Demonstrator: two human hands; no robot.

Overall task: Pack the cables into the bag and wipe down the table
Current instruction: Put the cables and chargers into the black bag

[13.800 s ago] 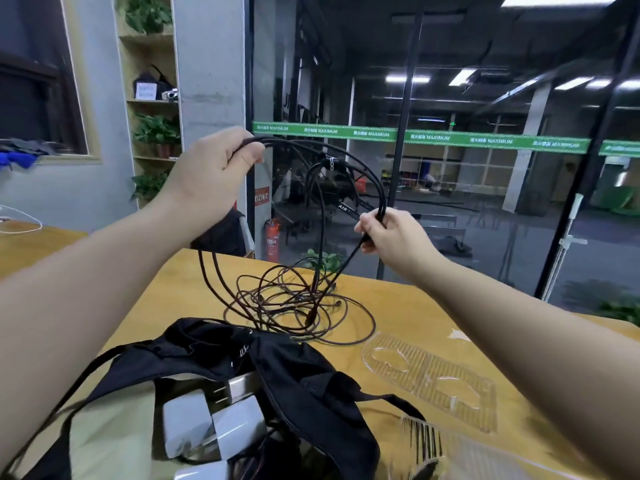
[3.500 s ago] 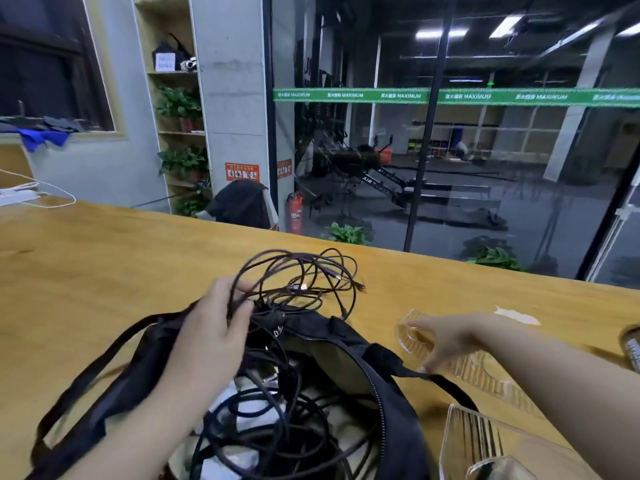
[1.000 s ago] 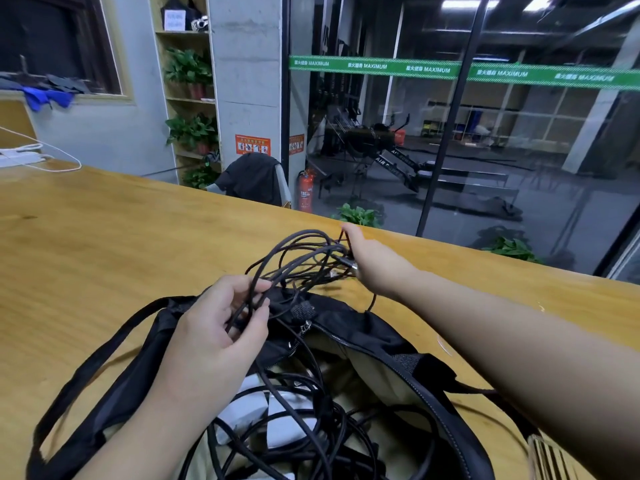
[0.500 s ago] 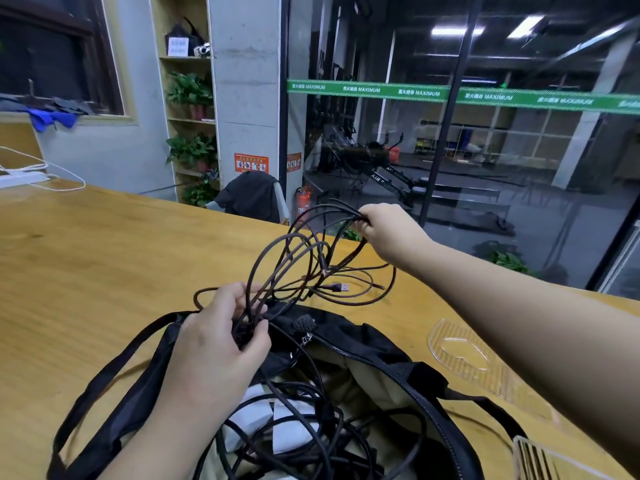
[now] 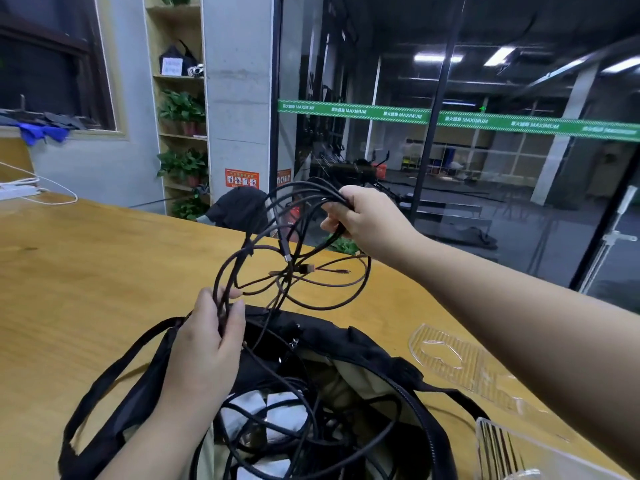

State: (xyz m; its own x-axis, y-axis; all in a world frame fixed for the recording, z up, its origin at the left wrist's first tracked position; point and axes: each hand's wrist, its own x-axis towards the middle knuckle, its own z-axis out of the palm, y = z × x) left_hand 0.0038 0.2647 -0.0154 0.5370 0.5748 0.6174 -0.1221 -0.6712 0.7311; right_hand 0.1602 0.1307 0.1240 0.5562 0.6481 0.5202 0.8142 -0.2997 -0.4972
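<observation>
A bundle of thin dark cables (image 5: 294,271) hangs in loops above the open black bag (image 5: 374,351). My left hand (image 5: 207,341) grips the lower strands right over the bag's rim. Raised above the table's far edge, my right hand (image 5: 367,216) holds the top of the loops. Plug ends dangle in the middle of the loops. Inside the bag lie more black cables (image 5: 304,431) over white adapters (image 5: 277,410). The bag sits on the wooden table (image 5: 86,271), its straps spread to the left.
Clear plastic trays (image 5: 460,362) lie on the table right of the bag, another (image 5: 512,452) at the bottom right corner. A white power strip with cord (image 5: 17,192) sits far left. A dark chair (image 5: 239,209) stands behind the table, before a glass wall.
My right hand has lifted the cable loops higher and stretched them away from the left hand. My left hand stays over the bag holding the lower strands.
</observation>
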